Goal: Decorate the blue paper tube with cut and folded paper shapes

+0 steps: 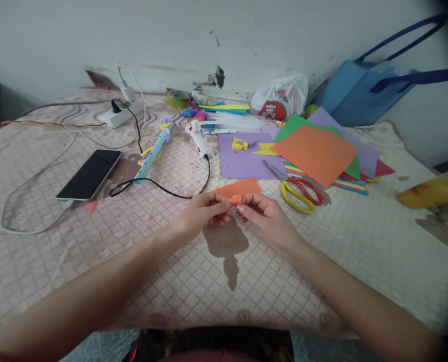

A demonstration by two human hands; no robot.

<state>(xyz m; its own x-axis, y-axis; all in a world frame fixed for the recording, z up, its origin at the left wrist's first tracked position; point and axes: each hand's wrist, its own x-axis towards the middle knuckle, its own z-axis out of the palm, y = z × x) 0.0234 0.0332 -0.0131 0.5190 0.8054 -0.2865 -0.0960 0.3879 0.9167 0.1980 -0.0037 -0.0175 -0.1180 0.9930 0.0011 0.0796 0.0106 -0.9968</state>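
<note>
Between my fingertips is a small orange paper flower-like piece (236, 200), pinched from both sides above the patterned tablecloth. My left hand (209, 208) is closed on its left edge with thumb and forefinger. From the right, my right hand (263, 213) pinches the other edge. Just behind my hands lies an orange paper strip (242, 187), partly hidden by them. Scissors (301, 193) with red and yellow handles rest to the right of my right hand. A white glue gun (197, 138) lies beyond my left hand, its black cord looping leftward.
A black phone (90, 174) on a cable lies at left, near a power strip (120, 115) and a light blue paper strip (154, 153) with decorations. Coloured sheets (316, 151) are stacked at right. A blue bag (359, 93) and a yellow-filled container (431, 191) stand farther right.
</note>
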